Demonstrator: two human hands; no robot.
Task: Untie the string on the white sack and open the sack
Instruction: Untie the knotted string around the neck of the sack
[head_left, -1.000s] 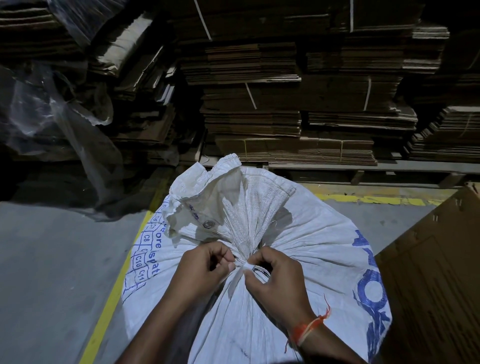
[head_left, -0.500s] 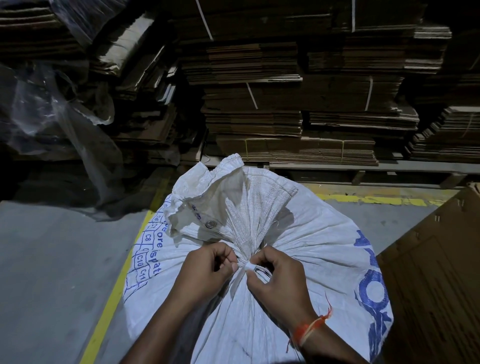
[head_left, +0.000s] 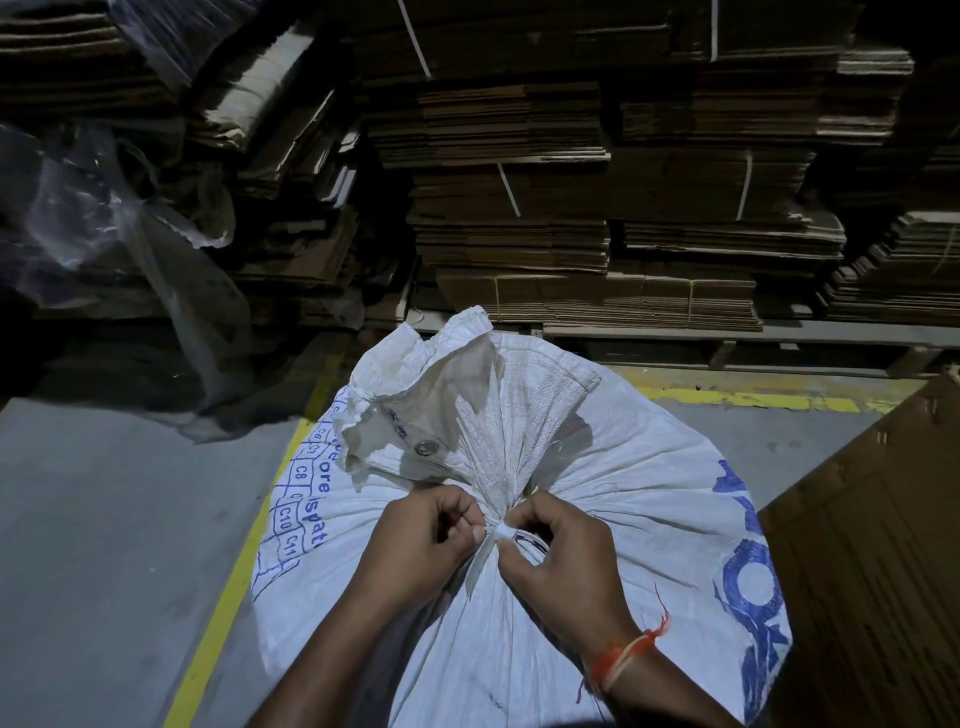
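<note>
A full white woven sack (head_left: 649, 519) with blue print stands on the floor in front of me. Its neck is gathered and bound by a white string (head_left: 501, 532), and the loose mouth flares out above the tie. My left hand (head_left: 421, 545) pinches the string at the knot from the left, fingers curled. My right hand (head_left: 558, 561) pinches it from the right; an orange thread is tied round that wrist. A short tail of string hangs down between the two hands.
Stacks of flattened cardboard (head_left: 597, 208) on a pallet fill the back. Crumpled clear plastic sheeting (head_left: 119, 244) hangs at the left. A brown cardboard box (head_left: 872, 571) stands right beside the sack. A yellow floor line (head_left: 228, 597) runs along the sack's left side on grey concrete.
Both hands stay at the knot with only small finger movements. The string's white tail shows a little more between the thumbs. The sack's mouth is still tied.
</note>
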